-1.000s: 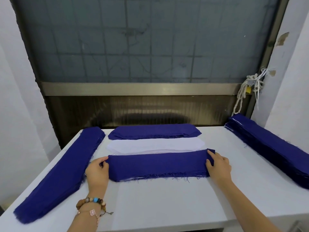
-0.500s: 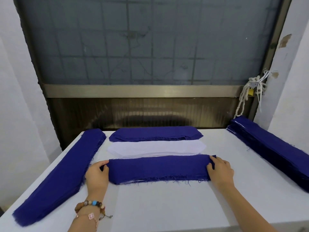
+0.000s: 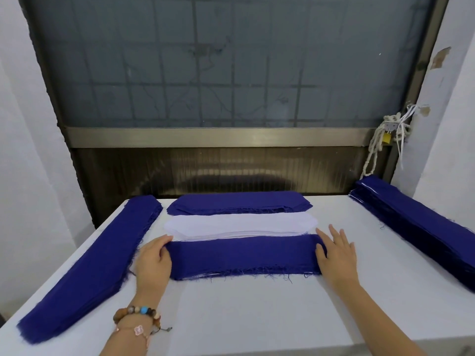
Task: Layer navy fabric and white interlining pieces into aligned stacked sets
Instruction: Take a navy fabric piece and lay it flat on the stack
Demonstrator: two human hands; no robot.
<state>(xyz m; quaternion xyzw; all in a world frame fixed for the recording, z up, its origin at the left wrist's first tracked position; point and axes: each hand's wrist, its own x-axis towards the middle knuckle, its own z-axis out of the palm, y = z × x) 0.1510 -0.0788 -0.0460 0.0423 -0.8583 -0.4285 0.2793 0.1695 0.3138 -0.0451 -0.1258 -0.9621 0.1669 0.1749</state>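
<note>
Since a second ago the right hand (image 3: 336,255) has straightened its fingers, grip loose, thumb touching the right end of the near navy stack (image 3: 244,255) on the counter (image 3: 257,312). The left hand (image 3: 154,262) seems to have its grip curled round the left end; the white interlining (image 3: 239,223) lies just behind.

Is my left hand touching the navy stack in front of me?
Touching: head view shows the left hand gripping the left end of the navy stack.

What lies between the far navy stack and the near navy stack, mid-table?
The white interlining stack fills that stretch, between the far navy stack and the near navy stack, seen in the head view.
</note>
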